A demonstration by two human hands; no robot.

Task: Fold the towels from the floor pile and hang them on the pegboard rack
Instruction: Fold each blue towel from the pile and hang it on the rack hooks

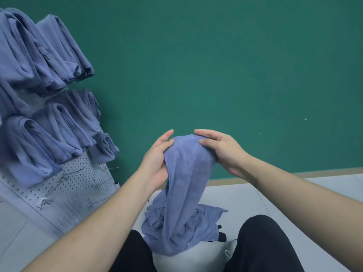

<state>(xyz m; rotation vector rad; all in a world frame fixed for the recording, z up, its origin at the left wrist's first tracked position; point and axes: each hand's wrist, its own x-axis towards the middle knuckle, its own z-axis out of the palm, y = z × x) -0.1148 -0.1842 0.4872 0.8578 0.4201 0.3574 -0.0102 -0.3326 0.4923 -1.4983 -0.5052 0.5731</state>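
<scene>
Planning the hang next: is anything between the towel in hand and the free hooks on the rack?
Nothing visible. Both hands, left hand and right hand, hold the towel. Bare hooks sit low on the pegboard rack, below the hung towels, with open space between.

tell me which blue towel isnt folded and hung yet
The towel held up between the left hand and right hand, trailing loose to the floor. The folded towels all hang on the pegboard rack.
</scene>
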